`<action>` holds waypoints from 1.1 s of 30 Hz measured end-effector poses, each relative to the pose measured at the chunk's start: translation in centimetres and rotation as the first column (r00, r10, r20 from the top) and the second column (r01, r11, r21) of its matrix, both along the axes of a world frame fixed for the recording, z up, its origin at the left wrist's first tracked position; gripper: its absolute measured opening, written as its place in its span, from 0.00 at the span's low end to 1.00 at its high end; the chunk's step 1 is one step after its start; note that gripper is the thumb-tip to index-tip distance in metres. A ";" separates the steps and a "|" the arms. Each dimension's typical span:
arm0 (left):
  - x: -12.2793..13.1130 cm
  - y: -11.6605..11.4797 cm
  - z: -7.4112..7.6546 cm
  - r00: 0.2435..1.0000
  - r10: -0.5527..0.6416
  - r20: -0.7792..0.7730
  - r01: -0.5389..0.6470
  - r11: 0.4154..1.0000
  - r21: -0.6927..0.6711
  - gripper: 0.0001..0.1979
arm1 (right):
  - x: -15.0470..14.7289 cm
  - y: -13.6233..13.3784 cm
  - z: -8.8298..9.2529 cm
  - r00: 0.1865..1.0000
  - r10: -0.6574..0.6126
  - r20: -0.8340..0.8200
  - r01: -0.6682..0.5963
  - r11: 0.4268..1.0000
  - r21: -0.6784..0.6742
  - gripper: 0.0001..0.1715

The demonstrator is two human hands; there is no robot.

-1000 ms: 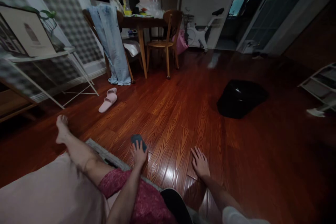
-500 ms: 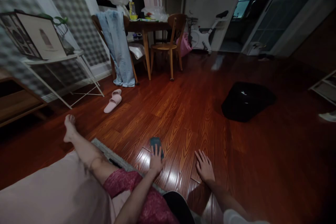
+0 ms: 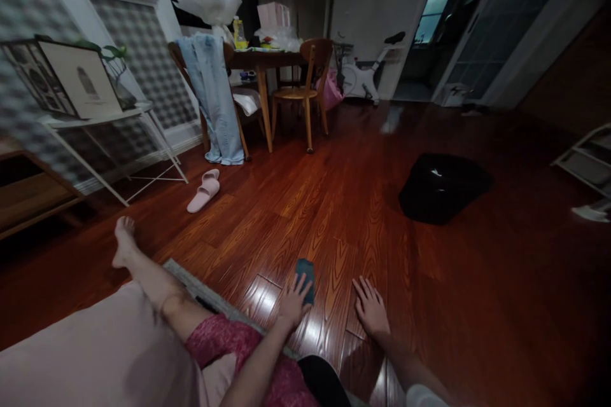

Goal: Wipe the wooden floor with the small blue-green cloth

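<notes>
Illumination: dim; teal-lit window (image 3: pixel 433 11), upper right. Floor (image 3: pixel 334 216): white glare patches, foreground. Black object (image 3: pixel 436 194): small highlights. Right corners: near-black. Patterned panel (image 3: pixel 131 32): soft

Small blue-green pad (image 3: pixel 306 266), dull-surfaced, roughly oblong; material too dim to tell. It is lying flat on the reddish-brown wood floor (image 3: pixel 286 203), long side running away from the person. Left hand (image 3: pixel 294 304) is resting over its near left part, fingers spreading; far end is showing uncovered. Right hand (image 3: pixel 371 308) is staying apart, to its right.
</notes>
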State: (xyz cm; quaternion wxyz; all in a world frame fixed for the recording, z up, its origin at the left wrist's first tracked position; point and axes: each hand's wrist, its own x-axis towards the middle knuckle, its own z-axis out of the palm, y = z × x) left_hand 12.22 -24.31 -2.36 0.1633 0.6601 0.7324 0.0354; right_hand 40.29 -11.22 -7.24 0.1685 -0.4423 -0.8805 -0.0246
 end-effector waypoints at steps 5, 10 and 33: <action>-5.9 -1.7 0.9 0.771 0.613 -0.173 -0.624 0.781 -0.012 0.31 | 0.0 0.0 0.1 1.000 -0.011 0.010 0.011 1.000 0.004 0.34; -6.1 -2.3 1.7 0.728 0.659 -0.189 -0.680 0.729 -0.077 0.33 | 0.0 0.0 0.0 1.000 -0.009 0.004 0.009 1.000 -0.003 0.34; -2.3 -0.7 2.3 0.950 0.308 -0.043 -0.310 0.949 -0.059 0.34 | -0.1 -0.3 0.6 1.000 -0.011 0.010 0.012 0.999 -0.041 0.35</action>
